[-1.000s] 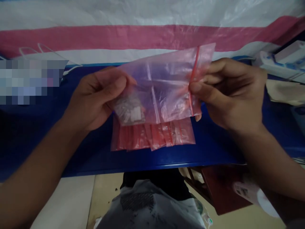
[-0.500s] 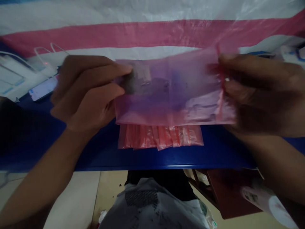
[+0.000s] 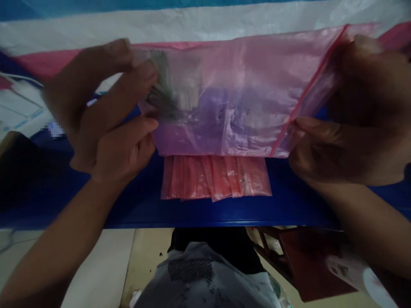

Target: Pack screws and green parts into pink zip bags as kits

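Observation:
A translucent pink zip bag (image 3: 212,102) is stretched between my two hands above the blue table. My left hand (image 3: 112,115) pinches its left end, where a small dark greenish item (image 3: 163,85) shows blurred through the plastic. At the other end, my right hand (image 3: 359,115) grips the bag beyond its red zip strip (image 3: 310,92). Beneath the held bag, a row of overlapping pink zip bags (image 3: 215,179) lies on the table; its upper part is hidden behind the held bag.
The blue table (image 3: 192,216) has its front edge close to my body. White boxes or packets (image 3: 22,102) and a dark object (image 3: 16,158) are at the left. A striped sheet (image 3: 180,25) hangs behind. Lower right stands a dark red wooden stool (image 3: 317,265).
Both hands have risen slightly with the bag. The bag's right end now tilts up, and its zip strip slants. My left fingers have spread further apart.

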Demonstrator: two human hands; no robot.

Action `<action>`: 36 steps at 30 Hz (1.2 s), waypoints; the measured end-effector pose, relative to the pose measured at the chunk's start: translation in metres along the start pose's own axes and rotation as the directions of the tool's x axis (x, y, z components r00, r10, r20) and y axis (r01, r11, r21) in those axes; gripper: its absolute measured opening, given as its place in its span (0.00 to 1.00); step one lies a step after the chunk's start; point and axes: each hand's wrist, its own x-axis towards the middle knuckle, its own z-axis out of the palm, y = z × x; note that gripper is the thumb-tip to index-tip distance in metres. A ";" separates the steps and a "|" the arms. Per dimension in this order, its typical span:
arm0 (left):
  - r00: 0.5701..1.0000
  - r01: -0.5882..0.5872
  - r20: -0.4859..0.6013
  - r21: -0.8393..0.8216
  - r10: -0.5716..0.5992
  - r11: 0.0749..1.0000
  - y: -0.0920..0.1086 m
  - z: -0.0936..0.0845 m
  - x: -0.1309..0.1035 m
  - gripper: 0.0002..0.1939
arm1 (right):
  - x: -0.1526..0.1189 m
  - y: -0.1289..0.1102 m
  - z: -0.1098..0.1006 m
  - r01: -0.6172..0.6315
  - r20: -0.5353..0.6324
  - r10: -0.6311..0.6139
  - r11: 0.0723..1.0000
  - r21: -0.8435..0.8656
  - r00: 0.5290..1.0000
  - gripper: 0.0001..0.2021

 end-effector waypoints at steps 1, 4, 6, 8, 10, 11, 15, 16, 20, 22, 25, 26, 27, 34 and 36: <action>0.984 -0.133 -0.118 0.030 0.135 0.991 0.007 0.005 -0.004 0.27 | 0.000 -0.001 -0.003 0.161 0.023 -0.160 0.986 -0.042 0.987 0.08; 0.954 -0.271 -0.111 0.082 0.279 0.959 0.032 0.019 -0.014 0.17 | 0.000 -0.004 -0.007 0.235 0.168 -0.217 0.968 -0.093 0.962 0.04; 0.972 -0.204 -0.103 0.053 0.209 0.977 0.045 0.028 -0.016 0.06 | 0.001 -0.007 -0.003 0.031 0.173 -0.014 0.995 -0.098 0.985 0.04; 0.998 -0.061 -0.007 -0.188 0.061 0.980 0.051 0.036 -0.013 0.08 | 0.004 -0.009 0.003 -0.218 0.176 0.210 0.975 0.030 0.962 0.07; 0.989 0.137 0.114 -0.448 -0.096 0.884 0.053 0.041 -0.008 0.14 | 0.009 -0.009 0.007 -0.477 0.299 0.400 0.840 0.259 0.866 0.10; 0.975 0.219 0.161 -0.532 -0.157 0.818 0.053 0.042 -0.006 0.16 | 0.012 -0.009 0.008 -0.598 0.378 0.476 0.720 0.352 0.794 0.11; 0.954 0.300 0.185 -0.563 -0.237 0.770 0.057 0.044 -0.004 0.18 | 0.022 -0.013 0.006 -0.744 0.497 0.556 0.461 0.483 0.667 0.15; 0.954 0.298 0.181 -0.540 -0.238 0.787 0.059 0.045 -0.006 0.18 | 0.022 -0.015 0.006 -0.747 0.521 0.536 0.453 0.488 0.665 0.17; 0.926 0.363 0.275 -0.456 -0.260 0.813 0.064 0.049 -0.019 0.18 | 0.015 -0.020 0.008 -0.712 0.641 0.370 0.560 0.425 0.673 0.16; 0.899 0.404 0.349 -0.425 -0.264 0.810 0.065 0.051 -0.025 0.18 | 0.008 -0.021 0.010 -0.689 0.645 0.375 0.642 0.338 0.666 0.05; 0.855 0.465 0.442 -0.427 -0.269 0.776 0.068 0.053 -0.030 0.23 | 0.002 -0.023 0.012 -0.638 0.586 0.417 0.733 0.236 0.695 0.07; 0.844 0.481 0.460 -0.418 -0.277 0.771 0.070 0.053 -0.030 0.26 | 0.001 -0.024 0.013 -0.612 0.575 0.403 0.758 0.226 0.712 0.07; 0.836 0.488 0.465 -0.391 -0.290 0.781 0.071 0.052 -0.030 0.29 | 0.001 -0.026 0.013 -0.586 0.579 0.377 0.778 0.227 0.723 0.08; 0.940 0.314 0.162 -0.066 -0.301 0.947 0.046 0.024 -0.006 0.27 | 0.007 -0.027 0.014 -0.566 0.509 0.379 0.774 0.283 0.773 0.09; 0.956 0.253 0.130 0.083 -0.262 0.964 0.029 0.014 0.000 0.28 | 0.008 -0.023 0.013 -0.582 0.476 0.418 0.765 0.275 0.774 0.09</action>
